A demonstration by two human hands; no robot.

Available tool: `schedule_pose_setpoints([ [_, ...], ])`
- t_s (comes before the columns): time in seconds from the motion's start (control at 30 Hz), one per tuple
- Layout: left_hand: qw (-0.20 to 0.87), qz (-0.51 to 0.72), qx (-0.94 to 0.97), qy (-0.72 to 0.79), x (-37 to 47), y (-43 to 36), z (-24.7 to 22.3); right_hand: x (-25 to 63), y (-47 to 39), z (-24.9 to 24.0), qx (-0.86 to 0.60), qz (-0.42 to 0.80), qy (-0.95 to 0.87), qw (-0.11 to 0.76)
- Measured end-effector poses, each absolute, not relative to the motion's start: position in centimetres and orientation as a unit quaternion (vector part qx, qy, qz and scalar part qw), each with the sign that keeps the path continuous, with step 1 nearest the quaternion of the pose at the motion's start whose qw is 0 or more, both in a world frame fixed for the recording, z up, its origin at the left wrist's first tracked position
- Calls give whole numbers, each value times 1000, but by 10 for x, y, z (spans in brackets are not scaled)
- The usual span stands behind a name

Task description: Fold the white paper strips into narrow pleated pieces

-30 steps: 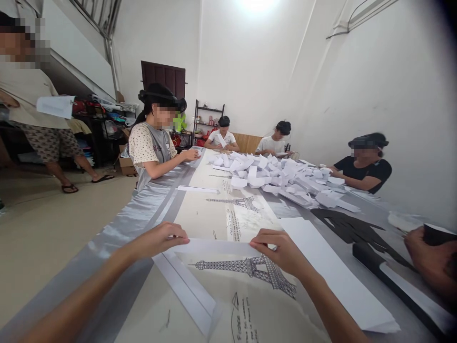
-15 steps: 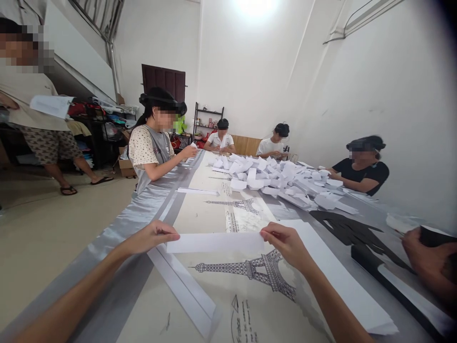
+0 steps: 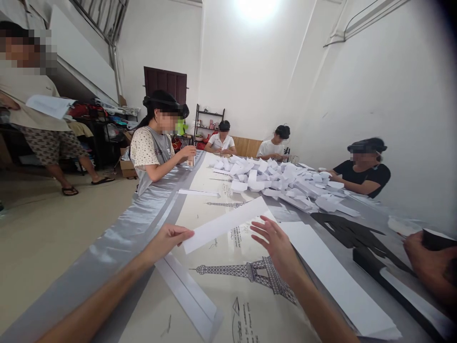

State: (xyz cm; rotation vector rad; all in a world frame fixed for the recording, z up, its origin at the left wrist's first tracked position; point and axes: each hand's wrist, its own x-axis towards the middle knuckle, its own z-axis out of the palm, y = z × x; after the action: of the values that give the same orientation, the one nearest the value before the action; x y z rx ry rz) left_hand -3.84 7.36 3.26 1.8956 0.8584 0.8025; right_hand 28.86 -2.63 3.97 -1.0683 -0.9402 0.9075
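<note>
My left hand (image 3: 175, 239) pinches one end of a white paper strip (image 3: 228, 224), which slants up to the right above the table. Just below the strip's far end, my right hand (image 3: 273, 243) has its fingers spread and holds nothing. Under my left forearm lie white strips with a lengthwise line (image 3: 189, 295), flat on the tablecloth (image 3: 200, 324) printed with Eiffel Towers. To the right of my right hand is a stack of long white paper (image 3: 335, 281).
A large heap of folded white papers (image 3: 274, 176) covers the table's far middle. Black sheets (image 3: 342, 228) lie at the right, near another person's hand (image 3: 428, 262) holding something dark. Several people sit round the table; one person stands at the left.
My right hand has let go of the strip and spread its fingers. The strip, held only by my left hand, has swung from level to slanting up to the right.
</note>
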Motion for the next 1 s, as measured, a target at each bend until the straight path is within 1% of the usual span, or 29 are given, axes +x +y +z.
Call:
schedule_pose_setpoints([
  [0.1,475,324,749,331,-11,50,30,270,-28,36,-466,398,-403,679],
  [0.23,520,283,746,304,9,25,28,271,-29,31,-486,359,-401,689],
  [0.33,533,274,747,288,9,21,26,280,-27,28,-494,354,-390,692],
  [0.47,575,223,745,255,5,24,24,300,-20,27,-497,325,-332,733],
  [0.57,579,197,748,257,5,24,30,323,-16,27,-511,299,-299,748],
  [0.63,522,190,782,283,1,25,37,334,-16,27,-521,308,-306,735],
  [0.67,459,192,810,309,-3,26,40,337,-16,26,-526,319,-312,724],
  [0.7,372,197,840,342,-9,27,42,337,-16,26,-531,331,-318,712],
  [0.77,139,208,877,410,-23,31,39,331,-18,24,-542,358,-330,685],
  [0.8,51,208,876,432,-30,32,34,325,-19,22,-553,370,-348,660],
  [0.83,-10,200,871,449,-36,32,27,317,-20,20,-565,379,-382,625],
  [0.87,-48,175,870,458,-41,32,17,309,-21,18,-577,382,-430,580],
  [0.9,-62,136,879,453,-43,30,7,301,-22,15,-586,375,-488,526],
  [0.97,-81,87,882,455,-39,24,-11,286,-24,8,-597,329,-600,419],
  [1.0,-92,91,885,447,-35,20,-17,280,-25,4,-598,299,-640,380],
])
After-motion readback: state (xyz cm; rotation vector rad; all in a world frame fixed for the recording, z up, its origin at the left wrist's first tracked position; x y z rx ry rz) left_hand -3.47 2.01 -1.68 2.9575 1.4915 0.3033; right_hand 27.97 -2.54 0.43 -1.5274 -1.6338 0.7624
